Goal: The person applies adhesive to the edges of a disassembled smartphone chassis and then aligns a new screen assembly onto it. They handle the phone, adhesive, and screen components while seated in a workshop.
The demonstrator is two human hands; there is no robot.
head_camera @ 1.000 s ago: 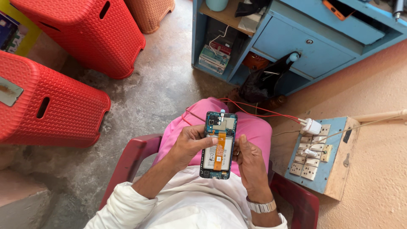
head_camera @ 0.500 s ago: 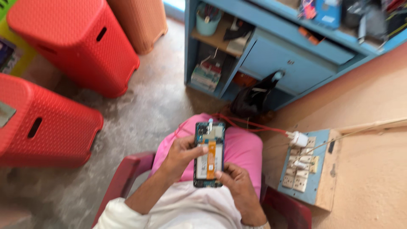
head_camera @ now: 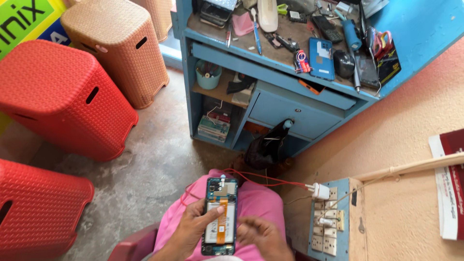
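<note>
Holding the opened phone [head_camera: 220, 216] over the lap, the left hand [head_camera: 189, 227] is grasping its left edge, thumb lying across the battery beside the orange flex strip. The right hand [head_camera: 261, 233] is now lifting clear of the phone's right edge, where it was steadying the frame a second ago; its fingers are loosely curled and grasping nothing. The view is also tilting upward, bringing the cluttered blue surface [head_camera: 270, 53] into sight. Support of the phone is therefore resting on one hand.
</note>
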